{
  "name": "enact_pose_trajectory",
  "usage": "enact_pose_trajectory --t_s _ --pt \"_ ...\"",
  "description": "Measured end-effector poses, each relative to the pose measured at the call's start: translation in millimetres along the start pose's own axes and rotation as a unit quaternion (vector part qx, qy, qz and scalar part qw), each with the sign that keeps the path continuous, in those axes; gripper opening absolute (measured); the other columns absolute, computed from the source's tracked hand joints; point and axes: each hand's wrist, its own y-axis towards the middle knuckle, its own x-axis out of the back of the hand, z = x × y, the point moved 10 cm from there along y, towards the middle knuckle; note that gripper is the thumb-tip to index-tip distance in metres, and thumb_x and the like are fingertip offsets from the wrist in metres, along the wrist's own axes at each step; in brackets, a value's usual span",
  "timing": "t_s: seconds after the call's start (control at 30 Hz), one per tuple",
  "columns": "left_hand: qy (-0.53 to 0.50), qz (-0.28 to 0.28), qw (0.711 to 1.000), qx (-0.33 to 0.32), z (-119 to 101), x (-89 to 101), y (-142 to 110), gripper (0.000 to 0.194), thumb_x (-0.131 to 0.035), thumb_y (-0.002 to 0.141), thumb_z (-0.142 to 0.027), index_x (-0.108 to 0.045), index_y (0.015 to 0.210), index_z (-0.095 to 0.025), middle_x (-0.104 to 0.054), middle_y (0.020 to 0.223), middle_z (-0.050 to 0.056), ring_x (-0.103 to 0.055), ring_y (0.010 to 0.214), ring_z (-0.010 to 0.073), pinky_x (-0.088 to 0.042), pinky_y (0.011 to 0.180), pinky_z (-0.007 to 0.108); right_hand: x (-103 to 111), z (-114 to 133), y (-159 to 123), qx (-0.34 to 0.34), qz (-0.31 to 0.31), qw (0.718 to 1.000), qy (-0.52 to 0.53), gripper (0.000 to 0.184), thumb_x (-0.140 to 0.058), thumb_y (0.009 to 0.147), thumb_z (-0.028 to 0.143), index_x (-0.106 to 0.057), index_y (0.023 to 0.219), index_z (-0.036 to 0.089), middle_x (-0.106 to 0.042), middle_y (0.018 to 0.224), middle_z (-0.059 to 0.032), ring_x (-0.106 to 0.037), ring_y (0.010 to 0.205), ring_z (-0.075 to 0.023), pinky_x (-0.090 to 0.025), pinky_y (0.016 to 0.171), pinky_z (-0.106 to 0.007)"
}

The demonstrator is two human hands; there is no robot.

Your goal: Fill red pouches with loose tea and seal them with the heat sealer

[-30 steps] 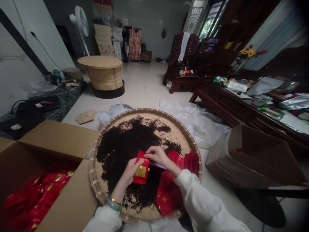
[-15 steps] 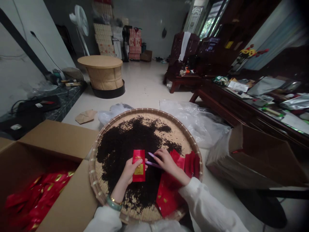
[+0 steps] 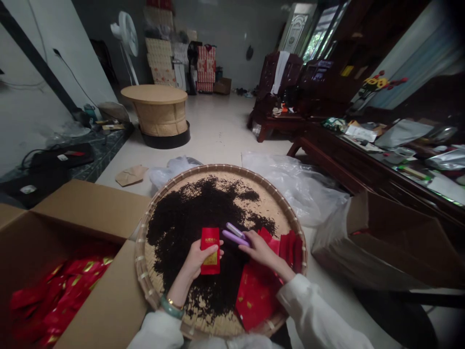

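Right hand (image 3: 258, 248) has drawn away from the red packet (image 3: 209, 239), gripping a purple clip-like tool (image 3: 234, 237), while left hand (image 3: 196, 255) pinches the packet, best kept steady

Leaves (image 3: 192, 208) and, rightward, packets (image 3: 256, 295) on the tray (image 3: 269, 204); carton (image 3: 90, 206) to its left, table (image 3: 156, 93) beyond.

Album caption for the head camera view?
Left hand holding a red packet, right hand a purple tool, above dark shreds on a round woven tray.
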Motion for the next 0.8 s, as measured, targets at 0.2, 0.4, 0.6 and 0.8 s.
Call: enact_pose_trajectory --t_s 0.2,0.4,0.6,0.8 --pt "0.044 0.034 0.998 0.009 1.5 -12.8 -2.8 0.046 -0.087 0.053 -0.035 -0.071 0.086 -0.008 -0.076 0.087 0.016 -0.071 0.063 0.0229 -0.056 0.06 0.032 30.9 36.9 1.4 0.046 0.061 0.986 0.151 0.049 -0.056 0.084 0.052 -0.065 0.115 0.015 -0.069 0.111 -0.0097 -0.063 0.097 -0.0282 -0.05 0.084 -0.038" --pt "0.082 0.057 0.995 0.003 3.4 -19.5 -5.4 0.046 -0.087 0.053 -0.036 -0.071 0.085 -0.008 -0.076 0.071 0.01 -0.072 0.063 0.024 -0.055 0.062 0.032 27.7 84.9 0.6 0.081 0.1 0.989 0.075 0.041 -0.058 0.084 0.048 -0.07 0.104 0.014 -0.072 0.089 -0.0068 -0.062 0.074 -0.0206 -0.044 0.065 -0.026" --pt "0.111 0.061 0.992 0.02 11.1 -22.7 -7.3 0.047 -0.086 0.051 -0.041 -0.07 0.081 -0.009 -0.075 0.065 0.009 -0.07 0.059 0.0224 -0.054 0.061 0.031 26.6 97.4 4.2 0.09 0.108 0.99 0.008 0.029 -0.056 0.088 0.039 -0.072 0.096 0.016 -0.07 0.078 -0.0031 -0.057 0.066 -0.0148 -0.035 0.058 -0.022" --pt "0.112 0.066 0.991 0.018 9.6 -27.8 -9.1 0.045 -0.086 0.052 -0.037 -0.069 0.083 -0.009 -0.074 0.061 0.006 -0.069 0.056 0.0201 -0.054 0.06 0.03 25.8 94.7 5.2 0.109 0.09 0.99 -0.016 0.028 -0.054 0.09 0.039 -0.073 0.094 0.019 -0.07 0.081 -0.0031 -0.059 0.07 -0.0145 -0.034 0.061 -0.022"
